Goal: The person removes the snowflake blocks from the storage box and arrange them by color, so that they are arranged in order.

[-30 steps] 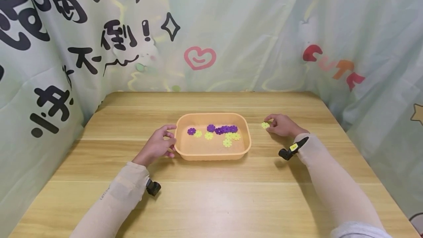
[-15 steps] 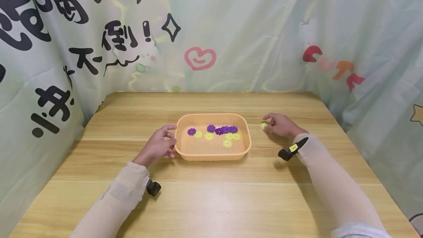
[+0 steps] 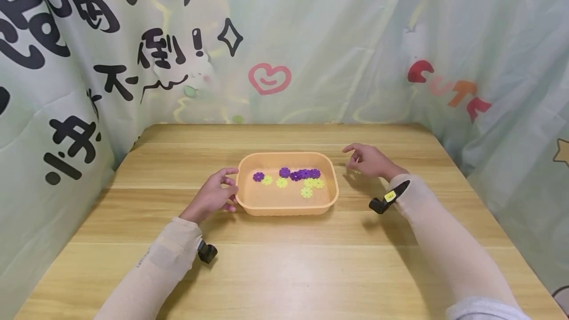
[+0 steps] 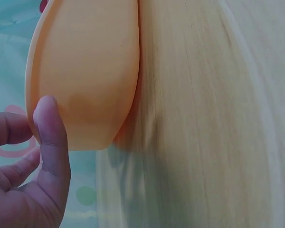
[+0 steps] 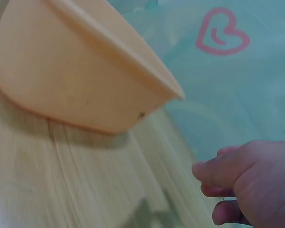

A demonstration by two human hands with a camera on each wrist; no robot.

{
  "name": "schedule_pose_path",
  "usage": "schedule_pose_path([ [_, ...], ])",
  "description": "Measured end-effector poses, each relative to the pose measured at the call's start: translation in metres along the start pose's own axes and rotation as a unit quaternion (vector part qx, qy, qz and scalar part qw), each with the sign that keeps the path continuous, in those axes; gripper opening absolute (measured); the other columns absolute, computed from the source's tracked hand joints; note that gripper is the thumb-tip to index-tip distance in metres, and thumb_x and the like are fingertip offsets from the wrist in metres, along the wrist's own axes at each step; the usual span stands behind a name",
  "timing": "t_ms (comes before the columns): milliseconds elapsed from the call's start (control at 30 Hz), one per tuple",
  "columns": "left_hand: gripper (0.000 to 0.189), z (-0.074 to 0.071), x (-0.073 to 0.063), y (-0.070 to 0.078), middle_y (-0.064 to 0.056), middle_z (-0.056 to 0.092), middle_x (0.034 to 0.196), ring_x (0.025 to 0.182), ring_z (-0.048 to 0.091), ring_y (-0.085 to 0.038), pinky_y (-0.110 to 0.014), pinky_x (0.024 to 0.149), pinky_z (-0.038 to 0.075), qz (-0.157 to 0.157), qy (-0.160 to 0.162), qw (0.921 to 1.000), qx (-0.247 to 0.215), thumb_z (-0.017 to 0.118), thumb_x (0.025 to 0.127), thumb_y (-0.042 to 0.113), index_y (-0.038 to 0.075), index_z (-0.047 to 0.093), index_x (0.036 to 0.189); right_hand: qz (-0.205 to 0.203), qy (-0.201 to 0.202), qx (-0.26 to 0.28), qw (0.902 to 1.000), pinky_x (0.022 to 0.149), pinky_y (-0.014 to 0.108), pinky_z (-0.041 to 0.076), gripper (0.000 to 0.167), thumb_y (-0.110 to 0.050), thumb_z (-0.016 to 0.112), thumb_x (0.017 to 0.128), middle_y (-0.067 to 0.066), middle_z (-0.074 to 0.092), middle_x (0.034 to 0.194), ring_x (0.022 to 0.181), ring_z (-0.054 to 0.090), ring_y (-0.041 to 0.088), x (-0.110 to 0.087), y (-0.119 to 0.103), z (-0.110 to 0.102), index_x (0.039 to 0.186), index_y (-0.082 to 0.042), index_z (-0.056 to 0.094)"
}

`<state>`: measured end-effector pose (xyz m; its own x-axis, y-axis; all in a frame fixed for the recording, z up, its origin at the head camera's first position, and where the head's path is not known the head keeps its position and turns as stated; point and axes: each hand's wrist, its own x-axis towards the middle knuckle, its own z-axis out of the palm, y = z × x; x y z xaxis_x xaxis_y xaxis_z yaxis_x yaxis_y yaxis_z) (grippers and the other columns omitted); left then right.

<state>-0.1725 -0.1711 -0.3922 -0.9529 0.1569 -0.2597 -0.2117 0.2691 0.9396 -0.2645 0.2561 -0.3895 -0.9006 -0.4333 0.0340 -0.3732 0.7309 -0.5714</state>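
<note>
An orange plastic basin stands mid-table, with several purple flower-shaped pieces and yellow flower-shaped pieces spread over its floor. At its left end, my left hand touches the rim and outer wall with index finger and thumb, the other fingers loosely bent. To the right of the basin, my right hand hovers with relaxed fingers, and nothing shows between them in the right wrist view. Below it lies a yellow flower-shaped piece, mostly hidden by the hand.
The wooden table ends at the back against a pale green curtain with printed lettering and a pink heart. A black wrist camera sits on the left sleeve, and another black camera on the right one.
My right hand has let go of the yellow flower-shaped piece and moved slightly up and left, leaving the piece on the table. My left hand and the basin stay where they were.
</note>
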Motion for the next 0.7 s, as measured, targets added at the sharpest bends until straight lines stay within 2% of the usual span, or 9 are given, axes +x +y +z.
schedule_pose_path([
  [367, 0.054, 0.001, 0.0, 0.0, -0.017, 0.043, 0.112, 0.074, 0.057, -0.025, -0.037, 0.059, 0.06, 0.002, 0.005, 1.0, 0.002, 0.052, 0.094, -0.004, 0.009, 0.038, 0.145, -0.054, 0.013, 0.008, 0.9984, 0.061, 0.033, 0.052, 0.038, -0.004, 0.07, 0.087, 0.006, 0.062, 0.083, 0.068, 0.058, 0.018, 0.012, -0.031, 0.003, 0.122, 0.004, 0.058],
  [700, 0.054, 0.001, -0.001, 0.0, -0.017, 0.043, 0.112, 0.073, 0.057, -0.025, -0.038, 0.059, 0.06, 0.003, 0.007, 1.0, 0.001, 0.053, 0.094, -0.004, 0.01, 0.038, 0.145, -0.098, 0.004, 0.035, 0.9945, 0.062, 0.032, 0.051, 0.039, -0.001, 0.07, 0.084, 0.004, 0.062, 0.084, 0.068, 0.057, 0.017, 0.023, -0.059, 0.013, 0.121, 0.005, 0.059],
])
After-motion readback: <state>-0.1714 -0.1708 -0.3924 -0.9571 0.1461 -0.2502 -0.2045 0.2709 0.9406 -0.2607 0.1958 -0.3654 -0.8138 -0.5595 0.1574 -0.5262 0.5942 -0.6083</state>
